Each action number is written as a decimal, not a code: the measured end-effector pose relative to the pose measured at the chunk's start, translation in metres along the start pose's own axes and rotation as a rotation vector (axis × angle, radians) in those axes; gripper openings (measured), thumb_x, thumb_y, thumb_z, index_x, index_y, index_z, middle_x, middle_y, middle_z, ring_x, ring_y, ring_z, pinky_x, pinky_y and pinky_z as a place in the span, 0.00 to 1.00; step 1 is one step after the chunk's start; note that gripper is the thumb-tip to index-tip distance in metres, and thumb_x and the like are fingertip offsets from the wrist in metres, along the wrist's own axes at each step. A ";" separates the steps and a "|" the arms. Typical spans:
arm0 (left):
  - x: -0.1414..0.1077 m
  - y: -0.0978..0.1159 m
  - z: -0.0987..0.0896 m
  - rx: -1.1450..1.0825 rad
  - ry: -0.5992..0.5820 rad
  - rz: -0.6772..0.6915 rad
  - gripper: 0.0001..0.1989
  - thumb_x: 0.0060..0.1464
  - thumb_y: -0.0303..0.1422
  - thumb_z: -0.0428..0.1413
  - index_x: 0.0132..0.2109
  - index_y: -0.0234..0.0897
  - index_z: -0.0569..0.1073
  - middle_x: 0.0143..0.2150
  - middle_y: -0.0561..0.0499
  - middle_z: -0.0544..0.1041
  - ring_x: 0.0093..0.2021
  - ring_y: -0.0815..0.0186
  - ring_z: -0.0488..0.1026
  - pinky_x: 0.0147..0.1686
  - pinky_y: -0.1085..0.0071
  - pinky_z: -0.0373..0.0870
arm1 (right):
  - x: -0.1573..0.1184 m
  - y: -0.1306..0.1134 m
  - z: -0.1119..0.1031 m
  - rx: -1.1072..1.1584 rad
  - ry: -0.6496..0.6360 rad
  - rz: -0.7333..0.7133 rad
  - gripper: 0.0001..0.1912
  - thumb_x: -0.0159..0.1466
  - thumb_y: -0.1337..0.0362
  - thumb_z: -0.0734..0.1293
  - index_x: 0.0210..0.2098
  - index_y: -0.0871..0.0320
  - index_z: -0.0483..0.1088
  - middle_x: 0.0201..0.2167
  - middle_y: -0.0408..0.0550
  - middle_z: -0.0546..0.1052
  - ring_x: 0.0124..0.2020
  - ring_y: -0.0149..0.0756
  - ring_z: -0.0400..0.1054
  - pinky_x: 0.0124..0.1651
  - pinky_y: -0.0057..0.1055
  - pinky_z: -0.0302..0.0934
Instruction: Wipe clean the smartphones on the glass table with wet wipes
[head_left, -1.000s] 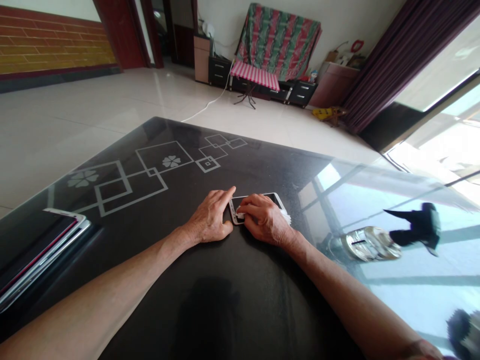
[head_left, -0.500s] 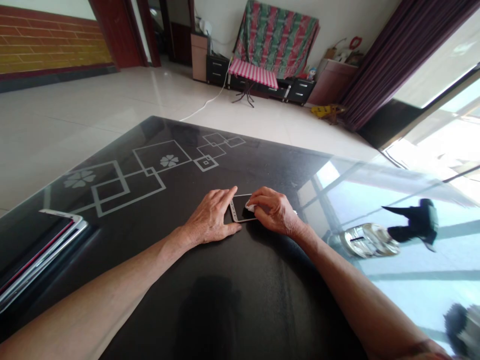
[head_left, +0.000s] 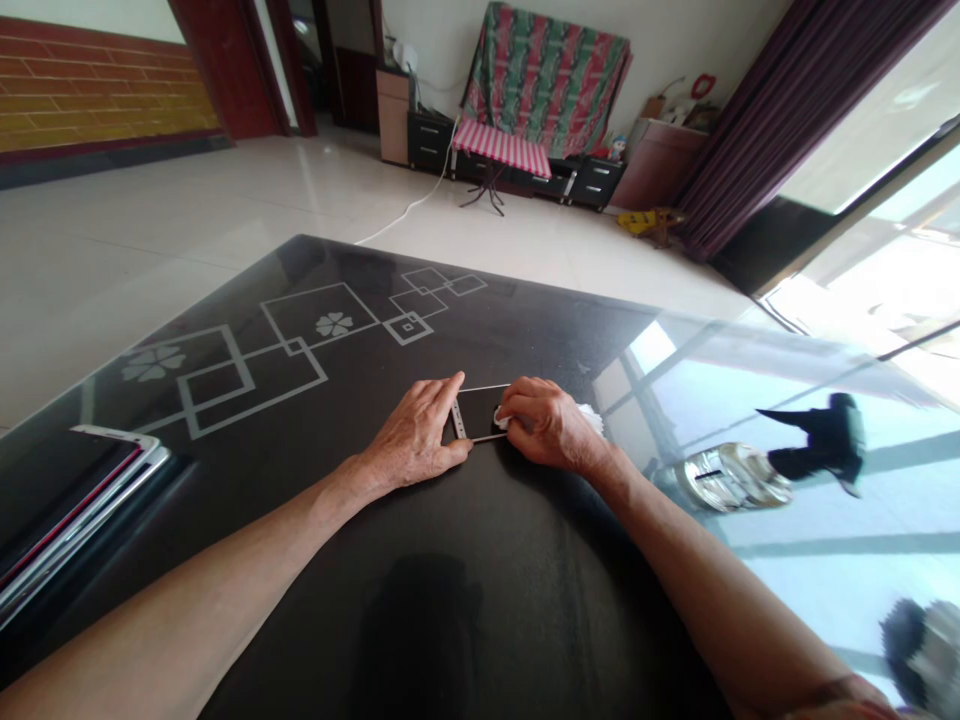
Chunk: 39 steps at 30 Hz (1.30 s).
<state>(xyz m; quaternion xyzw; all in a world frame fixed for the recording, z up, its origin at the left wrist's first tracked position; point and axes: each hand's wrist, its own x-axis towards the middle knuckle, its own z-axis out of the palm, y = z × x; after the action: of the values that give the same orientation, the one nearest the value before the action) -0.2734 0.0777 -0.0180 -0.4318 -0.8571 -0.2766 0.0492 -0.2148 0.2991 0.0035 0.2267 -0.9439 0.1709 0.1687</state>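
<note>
A smartphone (head_left: 477, 410) with a dark screen and a pale frame lies flat on the glossy black table (head_left: 465, 330). My left hand (head_left: 412, 437) grips its left end, thumb at the near corner and fingers at the far one. Bunched in the fingers of my right hand (head_left: 551, 424) is a white cloth or tissue (head_left: 592, 415), pressed on the phone's screen. One bit of it pokes out at the fingertips and another behind the hand. The phone's right end is hidden under that hand.
Several flat devices with pale and red edges (head_left: 90, 510) are stacked at the left. On the right, a clear spray bottle (head_left: 735, 478) with a black trigger head lies on its side. A blurred dark and grey object (head_left: 921, 645) sits at the lower right edge.
My right hand has shifted slightly on the screen, and more of the white cloth shows behind it. The left hand keeps its hold while the whole view has moved a little.
</note>
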 end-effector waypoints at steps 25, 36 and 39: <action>-0.003 -0.001 -0.001 -0.162 0.149 0.053 0.48 0.49 0.22 0.54 0.71 0.46 0.39 0.63 0.42 0.55 0.64 0.55 0.57 0.63 0.54 0.59 | 0.002 -0.003 0.002 -0.052 0.202 0.027 0.14 0.58 0.75 0.62 0.38 0.54 0.75 0.40 0.48 0.74 0.39 0.37 0.67 0.46 0.36 0.64; -0.002 -0.004 0.004 0.020 0.236 0.028 0.45 0.44 0.28 0.60 0.68 0.35 0.51 0.54 0.41 0.69 0.53 0.52 0.67 0.56 0.55 0.66 | 0.001 0.002 0.006 -0.071 0.127 0.073 0.13 0.58 0.75 0.62 0.37 0.57 0.76 0.39 0.50 0.74 0.40 0.37 0.68 0.47 0.34 0.64; -0.002 -0.001 0.004 0.123 0.256 0.009 0.43 0.44 0.32 0.61 0.66 0.32 0.55 0.48 0.41 0.73 0.49 0.52 0.70 0.53 0.56 0.68 | 0.000 0.007 0.008 -0.089 0.116 0.093 0.13 0.60 0.74 0.62 0.38 0.57 0.76 0.40 0.50 0.74 0.41 0.38 0.68 0.47 0.34 0.64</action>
<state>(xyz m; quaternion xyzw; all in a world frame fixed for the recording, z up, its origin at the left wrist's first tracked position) -0.2724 0.0777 -0.0223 -0.3930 -0.8572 -0.2760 0.1858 -0.2200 0.3021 -0.0050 0.1648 -0.9486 0.1495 0.2250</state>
